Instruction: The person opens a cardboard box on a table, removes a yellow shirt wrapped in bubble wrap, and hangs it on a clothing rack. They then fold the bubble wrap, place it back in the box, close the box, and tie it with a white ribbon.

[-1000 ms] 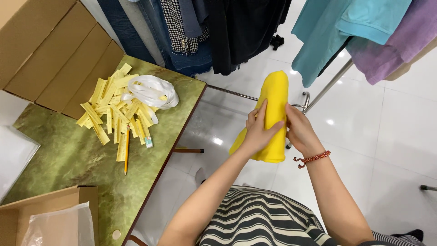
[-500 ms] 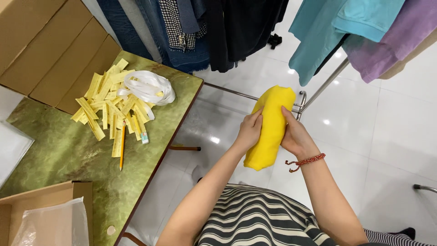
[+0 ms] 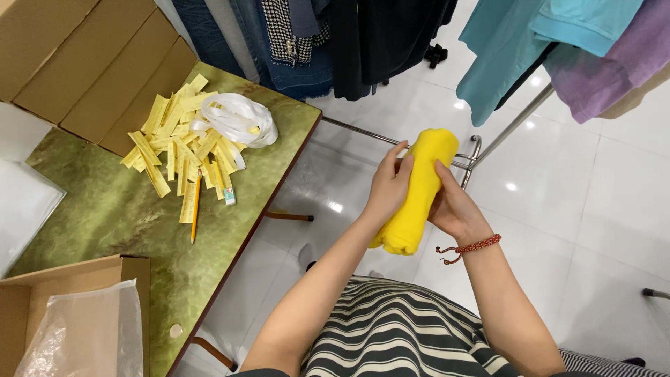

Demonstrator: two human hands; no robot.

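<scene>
Head view first takes in the striped black-and-white top [image 3: 405,335] at the bottom edge, with both bare forearms reaching up and away from it. Above them, the left hand [image 3: 388,190] and the right hand [image 3: 453,206] close on a rolled yellow cloth [image 3: 419,192] held in the air over the white tiled floor [image 3: 593,209], clear of the table. Each palm presses one flank and the fingers curl over the front, a grip that looks meant to keep the soft roll from springing loose; the thick tube leans with its rounded top away from the body. A red braided cord bracelet [image 3: 469,248] circles the right wrist.

To the left stands a table [image 3: 105,209] with a glossy green marbled top. At its near corner an open cardboard box [image 3: 70,279] holds crinkled clear plastic bags [image 3: 84,335]. Farther along lies a loose heap of flat yellow paper strips [image 3: 178,150], with a slim orange pencil [image 3: 196,204] at its edge and a coil of white ribbon [image 3: 237,122] touching the pile. Closed brown cartons [image 3: 98,63] line the far side.

Beyond, a metal garment rail [image 3: 502,136] carries hanging clothes: dark jeans and a black garment [image 3: 391,35], then a teal shirt [image 3: 516,49] and a purple one [image 3: 614,63].
</scene>
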